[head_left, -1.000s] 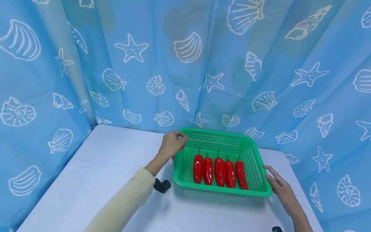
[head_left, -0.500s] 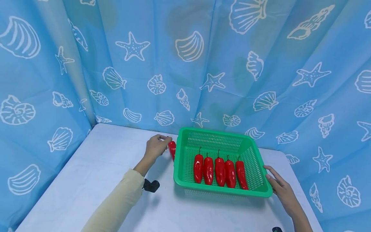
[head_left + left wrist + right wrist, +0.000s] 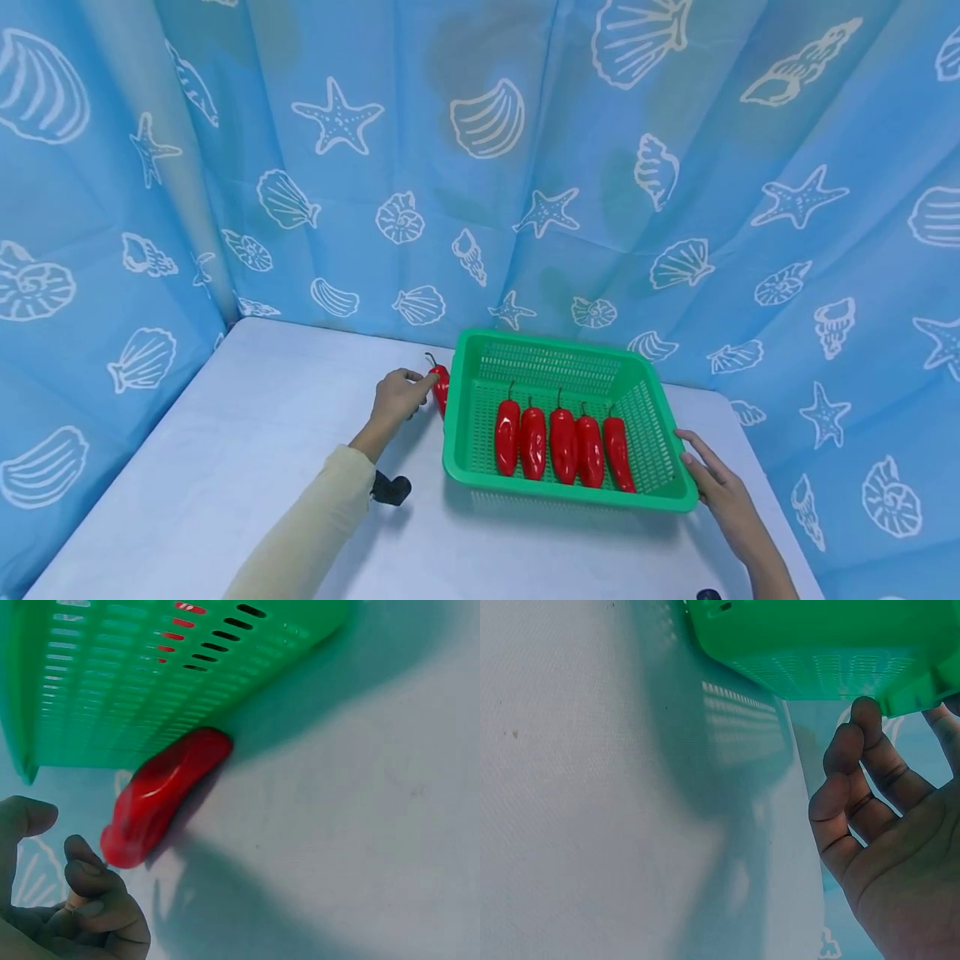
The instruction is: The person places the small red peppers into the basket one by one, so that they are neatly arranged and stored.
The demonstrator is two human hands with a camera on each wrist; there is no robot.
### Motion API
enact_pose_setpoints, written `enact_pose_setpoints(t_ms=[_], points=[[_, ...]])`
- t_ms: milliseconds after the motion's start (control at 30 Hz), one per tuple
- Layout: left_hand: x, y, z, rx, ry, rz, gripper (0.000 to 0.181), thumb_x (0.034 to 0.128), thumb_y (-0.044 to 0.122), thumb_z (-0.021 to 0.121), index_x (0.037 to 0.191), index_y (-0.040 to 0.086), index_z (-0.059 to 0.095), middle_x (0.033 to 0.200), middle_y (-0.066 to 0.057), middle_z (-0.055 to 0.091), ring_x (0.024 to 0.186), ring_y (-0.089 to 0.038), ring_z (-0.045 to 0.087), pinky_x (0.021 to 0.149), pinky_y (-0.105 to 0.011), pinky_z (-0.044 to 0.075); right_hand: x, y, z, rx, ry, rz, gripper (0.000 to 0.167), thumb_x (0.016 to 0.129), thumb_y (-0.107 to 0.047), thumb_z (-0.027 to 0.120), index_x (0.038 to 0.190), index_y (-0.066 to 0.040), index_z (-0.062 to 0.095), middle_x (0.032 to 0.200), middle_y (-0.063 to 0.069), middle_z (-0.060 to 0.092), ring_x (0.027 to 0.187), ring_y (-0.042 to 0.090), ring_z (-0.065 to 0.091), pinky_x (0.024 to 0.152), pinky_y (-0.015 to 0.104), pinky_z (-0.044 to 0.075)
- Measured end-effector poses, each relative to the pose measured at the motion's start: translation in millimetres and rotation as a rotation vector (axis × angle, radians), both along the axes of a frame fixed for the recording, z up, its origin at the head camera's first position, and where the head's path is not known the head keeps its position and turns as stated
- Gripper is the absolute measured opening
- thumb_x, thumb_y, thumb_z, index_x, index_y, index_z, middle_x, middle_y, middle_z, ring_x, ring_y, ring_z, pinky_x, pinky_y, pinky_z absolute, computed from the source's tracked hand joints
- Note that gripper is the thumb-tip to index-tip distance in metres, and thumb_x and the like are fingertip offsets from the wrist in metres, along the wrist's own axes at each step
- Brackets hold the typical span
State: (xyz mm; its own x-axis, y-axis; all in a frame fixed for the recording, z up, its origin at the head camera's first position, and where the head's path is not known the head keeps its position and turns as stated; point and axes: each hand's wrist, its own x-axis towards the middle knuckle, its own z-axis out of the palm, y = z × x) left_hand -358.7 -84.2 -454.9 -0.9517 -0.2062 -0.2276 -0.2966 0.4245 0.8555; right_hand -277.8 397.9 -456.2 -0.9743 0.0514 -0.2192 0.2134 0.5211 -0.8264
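Note:
In the head view, my left hand (image 3: 401,396) is at the upper end of a red chili pepper (image 3: 440,385) on the table, just outside the left wall of a green basket (image 3: 517,490). From the left wrist, the pepper (image 3: 161,799) lies slanted against the basket's base. My left fingers are bent near its end, and the thumb stands apart from them. Several red peppers (image 3: 564,446) lie side by side in the basket, stems pointing away. My right hand (image 3: 723,492) touches the basket's right rim with thumb and index finger; its other fingers (image 3: 845,750) extend loosely below the rim.
A white cloth-covered table (image 3: 315,375) extends left of and in front of the basket. Behind and at both sides hangs a blue curtain (image 3: 420,167) with white shell prints. Dark wrist devices (image 3: 392,489) sit at the wrists.
My left hand has come away from the basket's left rim, moving left and slightly down. The pepper outside the basket has come into view with its stem showing. My right hand stays at the rim.

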Motion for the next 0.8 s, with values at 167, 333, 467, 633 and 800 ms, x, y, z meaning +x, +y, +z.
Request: enact_pose_setpoints(t_ms=[167, 333, 467, 633, 800], points=[[-0.3, 2.3, -3.8, -0.001, -0.030, -0.001, 0.046, 0.0953, 0.037, 0.061, 0.116, -0.003, 0.062, 0.084, -0.012, 0.067, 0.072, -0.026, 0.063, 0.056, -0.029, 0.048, -0.7, 0.0, 0.1, 0.000, -0.001, -0.002, 0.073, 0.097, -0.065, 0.044, 0.159, -0.032, 0.025, 0.157, 0.021, 0.033, 0.100, -0.008, 0.056, 0.084, 0.024, 0.051], [-3.0, 4.4, -10.6, 0.006, -0.054, -0.003, 0.042, 0.0945, 0.037, 0.061, 0.110, -0.002, 0.062, 0.081, -0.011, 0.066, 0.067, -0.023, 0.059, 0.054, -0.028, 0.046, -1.1, -1.3, 0.4, 0.003, 0.003, -0.003, 0.072, 0.097, -0.065, 0.044, 0.159, -0.032, 0.025, 0.157, 0.021, 0.034, 0.101, -0.006, 0.056, 0.084, 0.026, 0.051], [-5.1, 6.1, -16.4, 0.006, -0.060, 0.000, 0.042, 0.0940, 0.037, 0.061, 0.107, -0.002, 0.063, 0.080, -0.010, 0.065, 0.066, -0.022, 0.058, 0.054, -0.027, 0.045, -1.9, -1.1, 0.1, 0.000, 0.020, -0.007, 0.071, 0.098, -0.063, 0.044, 0.159, -0.031, 0.026, 0.153, 0.022, 0.039, 0.100, -0.002, 0.059, 0.083, 0.028, 0.052], [-5.0, 8.0, -20.0, 0.007, -0.053, 0.005, 0.043, 0.0937, 0.038, 0.062, 0.108, -0.003, 0.063, 0.081, -0.010, 0.064, 0.069, -0.021, 0.058, 0.056, -0.028, 0.047, -2.5, -0.6, -0.4, -0.007, 0.005, -0.014, 0.072, 0.097, -0.064, 0.045, 0.159, -0.032, 0.026, 0.154, 0.021, 0.037, 0.100, -0.004, 0.058, 0.083, 0.027, 0.052], [-4.0, 10.6, -19.8, -0.014, -0.065, 0.018, 0.041, 0.0920, 0.040, 0.064, 0.091, -0.001, 0.066, 0.074, -0.009, 0.063, 0.066, -0.022, 0.057, 0.054, -0.028, 0.044, -0.5, 0.1, -2.1, -0.018, -0.022, -0.016, 0.073, 0.097, -0.065, 0.044, 0.159, -0.033, 0.024, 0.157, 0.019, 0.032, 0.102, -0.001, 0.057, 0.083, 0.027, 0.051]])
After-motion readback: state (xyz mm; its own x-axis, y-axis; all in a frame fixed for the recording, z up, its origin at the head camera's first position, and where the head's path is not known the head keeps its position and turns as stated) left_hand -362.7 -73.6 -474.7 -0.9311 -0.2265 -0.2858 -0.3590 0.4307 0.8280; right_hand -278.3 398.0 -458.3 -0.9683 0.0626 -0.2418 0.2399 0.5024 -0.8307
